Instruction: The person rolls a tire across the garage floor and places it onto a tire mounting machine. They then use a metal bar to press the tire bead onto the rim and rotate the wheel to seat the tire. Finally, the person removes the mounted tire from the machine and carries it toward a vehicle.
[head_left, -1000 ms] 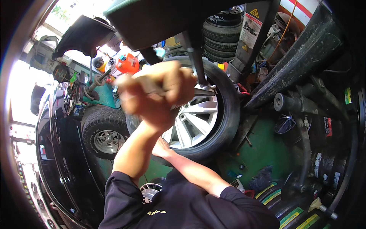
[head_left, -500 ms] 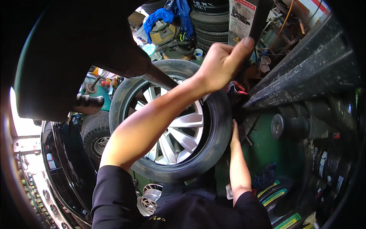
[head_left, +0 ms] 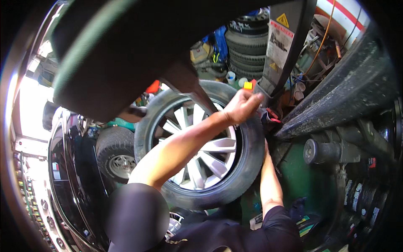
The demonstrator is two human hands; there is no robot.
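Observation:
A large car wheel (head_left: 214, 166), a silver multi-spoke rim with a black tyre (head_left: 248, 168) around it, lies in front of me. My left arm crosses over the rim, and my left hand (head_left: 244, 107) is closed like a fist at the tyre's upper right edge. What it grips, if anything, I cannot make out. A dark metal bar (head_left: 203, 95) comes down from a big black machine part (head_left: 134, 54) to the rim's far side. Along the tyre's right side rests my right hand (head_left: 266, 150), seen edge-on with its fingers seemingly stretched out and partly hidden.
Behind the wheel stand a stack of tyres (head_left: 247, 52) and a grey post with warning labels (head_left: 279, 46). A thick black beam (head_left: 336, 88) and a cylindrical machine part (head_left: 321, 152) are on the right. A second wheel (head_left: 115, 153) and a black car (head_left: 69, 172) are at left.
My left hand has come down from in front of the grey post to the tyre's upper right edge. The view has shifted, while my right hand stays beside the tyre.

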